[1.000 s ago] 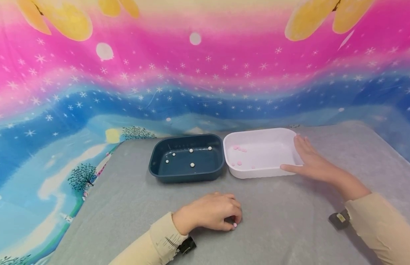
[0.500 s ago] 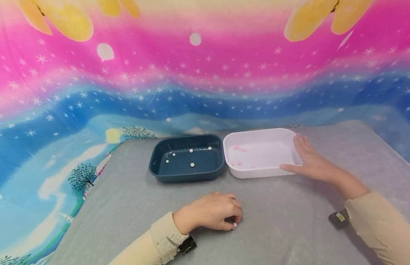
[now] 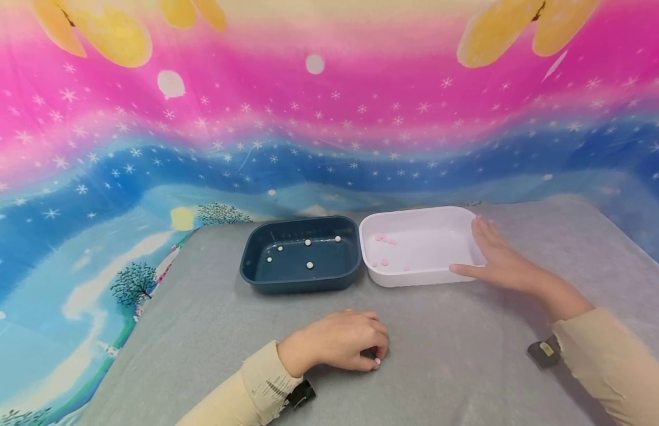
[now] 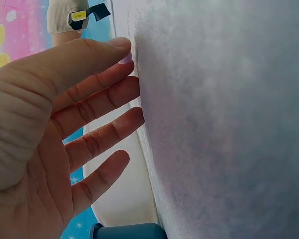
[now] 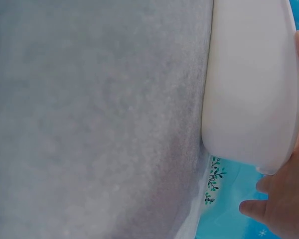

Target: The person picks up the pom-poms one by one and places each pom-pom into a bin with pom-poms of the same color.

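Observation:
My left hand (image 3: 337, 340) rests low over the grey cloth in front of the two basins. Between its thumb and index finger it pinches a small pink ball (image 3: 378, 361); the left wrist view shows the pink ball (image 4: 125, 59) mostly covered by the thumb tip, the other fingers loosely spread. At the right end of a white plastic basin (image 3: 414, 279), my right hand (image 3: 505, 266) lies with straight fingers against the rim, thumb along the front edge. Several pink balls (image 3: 385, 262) lie in the left part of that basin.
A dark teal basin (image 3: 302, 286) stands left of the white one, close beside it, with several small white balls (image 3: 309, 265) spread over its floor. Grey cloth (image 3: 446, 349) covers the table. A printed snowflake backdrop (image 3: 329, 130) hangs behind.

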A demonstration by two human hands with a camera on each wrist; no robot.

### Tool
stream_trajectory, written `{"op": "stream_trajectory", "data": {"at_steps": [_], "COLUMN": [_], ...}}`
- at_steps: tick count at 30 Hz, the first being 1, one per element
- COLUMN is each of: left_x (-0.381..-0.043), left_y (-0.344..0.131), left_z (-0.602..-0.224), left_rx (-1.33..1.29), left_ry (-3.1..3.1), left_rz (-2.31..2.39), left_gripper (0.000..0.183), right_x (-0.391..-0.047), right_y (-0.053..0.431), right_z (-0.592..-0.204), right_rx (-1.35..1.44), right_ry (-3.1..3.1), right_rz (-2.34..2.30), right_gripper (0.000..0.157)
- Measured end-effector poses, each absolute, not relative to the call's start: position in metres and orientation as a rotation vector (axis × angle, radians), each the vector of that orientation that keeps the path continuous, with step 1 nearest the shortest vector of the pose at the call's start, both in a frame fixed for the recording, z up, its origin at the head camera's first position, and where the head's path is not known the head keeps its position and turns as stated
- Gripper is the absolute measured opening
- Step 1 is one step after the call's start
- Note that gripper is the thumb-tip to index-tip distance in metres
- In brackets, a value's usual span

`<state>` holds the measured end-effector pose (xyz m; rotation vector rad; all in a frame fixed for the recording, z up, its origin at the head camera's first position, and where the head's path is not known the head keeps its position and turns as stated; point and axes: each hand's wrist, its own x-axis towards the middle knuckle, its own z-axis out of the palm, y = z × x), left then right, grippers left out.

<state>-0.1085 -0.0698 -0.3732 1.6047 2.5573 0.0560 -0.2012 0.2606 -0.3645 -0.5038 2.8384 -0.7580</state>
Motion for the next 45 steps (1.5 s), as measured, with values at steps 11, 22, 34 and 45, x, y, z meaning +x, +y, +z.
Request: {"op": "stream_trajectory", "data": {"at_steps": [11,22,34,45], "left_x": [-0.106,-0.104,-0.104,-0.107], "left_y": [-0.072,-0.075,-0.08,-0.084], "left_z": [-0.372,-0.368,-0.363,-0.356], "left_rx": [1.576,1.573,1.566,1.564], "left_ry": [2.568,2.582,2.623,2.658], "left_rz": [0.069,0.08,0.086,0.072], "left_gripper": [0.009,0.008,0.006,0.005], "right_x": [-0.201,-0.202,-0.203,-0.204], "right_y": [0.261,0.26,0.26,0.262], "right_z": [-0.364,-0.364,-0.364,-0.367], "right_rx": [-0.495,-0.49,-0.516,-0.524], "right_ry": [2.838,2.838,2.829,2.826], "right_rz": [-0.749,-0.739,-0.741,-0.753], "right_gripper": [0.11,0.111,0.111,0.11]}}
